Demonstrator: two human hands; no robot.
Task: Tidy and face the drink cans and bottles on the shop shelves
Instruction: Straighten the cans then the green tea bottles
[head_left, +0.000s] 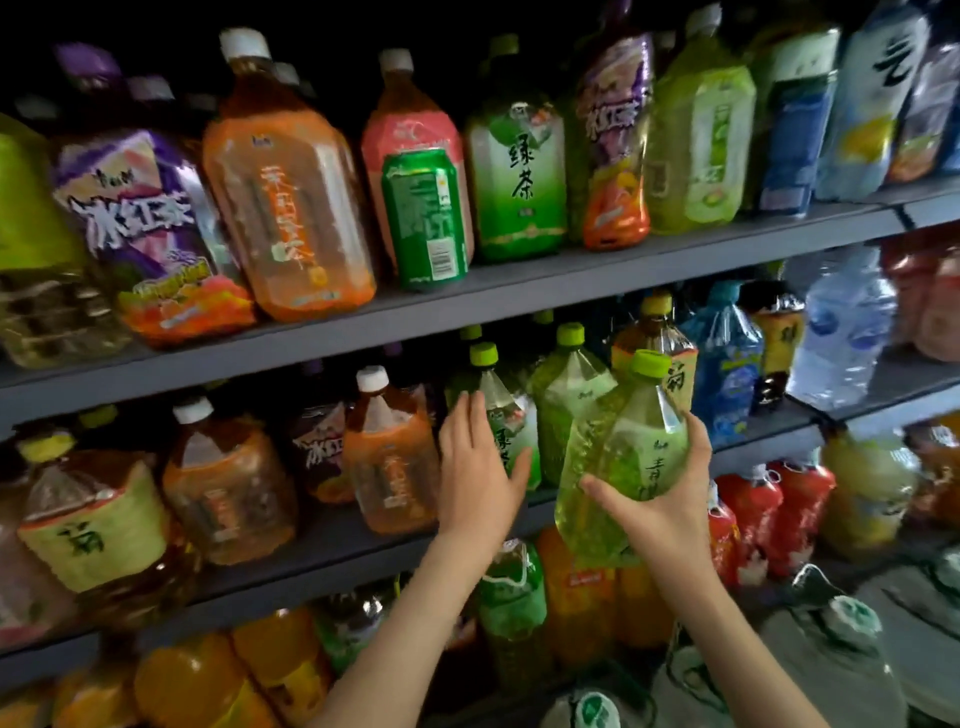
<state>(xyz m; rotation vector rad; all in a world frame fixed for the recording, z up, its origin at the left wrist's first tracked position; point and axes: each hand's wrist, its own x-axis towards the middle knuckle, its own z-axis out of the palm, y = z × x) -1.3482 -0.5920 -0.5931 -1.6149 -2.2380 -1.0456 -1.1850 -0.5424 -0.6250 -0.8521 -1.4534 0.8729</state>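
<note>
Right hand (660, 499): grips the lower body of a pale green tea bottle (623, 441). The thumb lies across the front and the fingers curl round the far side. The bottle is clear of the middle shelf (322, 551), held in front of it and tilted, yellow-green cap uppermost.

Left hand (478, 467): fingers straight and close together, thumb spread apart. The palm rests against a green-labelled bottle (511, 415) standing on the middle shelf, just left of the held bottle.

Upper shelf (519, 291): a green can (426, 218) stands at the front edge, in front of a pink-labelled bottle (410, 130).
</note>
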